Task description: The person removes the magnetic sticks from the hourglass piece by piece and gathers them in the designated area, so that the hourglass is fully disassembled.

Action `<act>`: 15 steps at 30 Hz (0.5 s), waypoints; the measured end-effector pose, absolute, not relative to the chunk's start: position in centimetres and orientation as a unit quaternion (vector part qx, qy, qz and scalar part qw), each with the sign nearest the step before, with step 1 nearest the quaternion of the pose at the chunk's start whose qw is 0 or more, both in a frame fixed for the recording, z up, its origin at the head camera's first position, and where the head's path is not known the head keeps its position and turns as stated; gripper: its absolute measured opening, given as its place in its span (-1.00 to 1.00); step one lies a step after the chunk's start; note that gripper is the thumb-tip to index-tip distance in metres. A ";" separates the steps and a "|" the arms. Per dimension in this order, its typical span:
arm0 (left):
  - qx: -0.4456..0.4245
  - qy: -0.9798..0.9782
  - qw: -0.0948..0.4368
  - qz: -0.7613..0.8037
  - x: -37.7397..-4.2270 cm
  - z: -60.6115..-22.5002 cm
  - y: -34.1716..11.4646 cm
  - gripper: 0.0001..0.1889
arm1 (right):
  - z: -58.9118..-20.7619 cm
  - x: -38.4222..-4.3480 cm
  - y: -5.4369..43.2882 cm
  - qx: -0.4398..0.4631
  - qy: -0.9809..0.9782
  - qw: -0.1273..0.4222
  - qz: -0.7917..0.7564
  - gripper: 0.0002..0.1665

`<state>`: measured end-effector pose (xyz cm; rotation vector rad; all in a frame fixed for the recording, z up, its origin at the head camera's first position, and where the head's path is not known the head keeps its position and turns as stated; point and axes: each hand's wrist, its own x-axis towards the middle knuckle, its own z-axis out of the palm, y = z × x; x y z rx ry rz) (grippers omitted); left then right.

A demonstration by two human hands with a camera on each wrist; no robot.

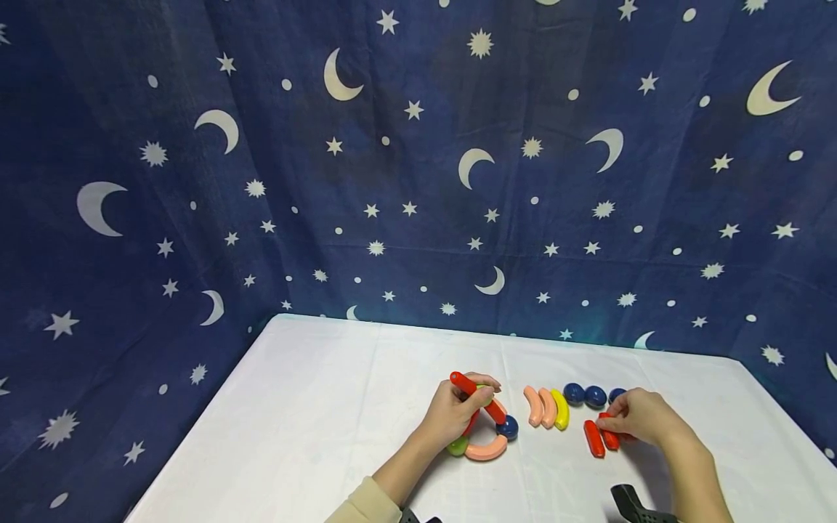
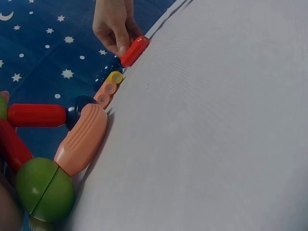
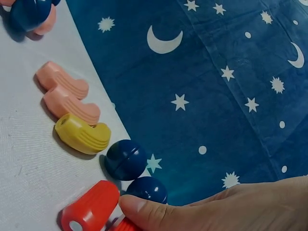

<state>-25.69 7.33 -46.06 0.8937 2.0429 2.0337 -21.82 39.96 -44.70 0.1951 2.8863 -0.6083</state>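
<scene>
Head cam: I've got L hand (image 1: 447, 415) gripping the ball-and-rod build (image 1: 486, 451), left of the loose pcs; R hand (image 1: 649, 419) pinching a red pc (image 1: 611, 441) beside the spare red pc (image 1: 593, 439). L wrist cam: green ball (image 2: 45, 189) joins peach curve (image 2: 82, 139) on build. R wrist cam: R hand's pinched pc mostly hidden; yellow curve (image 3: 83, 134) nr blue balls (image 3: 126, 160).

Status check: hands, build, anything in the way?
Left hand gripping rod-and-ball assembly. Right hand pinching red rod. Second red rod alongside, dark blue balls just beyond; might crowd the grasp.
</scene>
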 end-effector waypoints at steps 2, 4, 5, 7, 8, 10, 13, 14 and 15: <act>0.295 0.675 0.063 0.673 -25.7 -46.0 7.3 -0.80 | -44.7 -21.8 39.8 0.066 0.973 0.093 -0.200 -0.60; 0.294 0.675 0.064 0.674 -25.7 -46.0 7.3 -0.78 | -44.8 -21.9 39.8 0.065 0.974 0.093 -0.198 -0.60; 0.293 0.675 0.064 0.674 -25.7 -46.0 7.3 -0.78 | -44.8 -21.9 39.7 0.066 0.973 0.094 -0.198 -0.61; 0.291 0.675 0.065 0.675 -25.6 -46.0 7.3 -0.78 | -44.8 -21.9 39.7 0.066 0.973 0.095 -0.199 -0.61; 0.291 0.674 0.065 0.675 -25.6 -46.0 7.3 -0.78 | -44.8 -21.9 39.6 0.065 0.973 0.095 -0.199 -0.62; 0.291 0.674 0.066 0.676 -25.6 -46.0 7.3 -0.80 | -44.8 -21.9 39.6 0.066 0.973 0.096 -0.198 -0.63; 0.291 0.672 0.067 0.677 -25.6 -46.1 7.3 -0.81 | -44.7 -22.0 39.5 0.068 0.973 0.099 -0.198 -0.62; 0.291 0.672 0.067 0.677 -25.6 -46.1 7.3 -0.81 | -44.7 -22.0 39.5 0.070 0.972 0.100 -0.198 -0.62; 0.290 0.673 0.067 0.677 -25.6 -46.1 7.3 -0.82 | -44.7 -22.0 39.5 0.072 0.972 0.102 -0.198 -0.61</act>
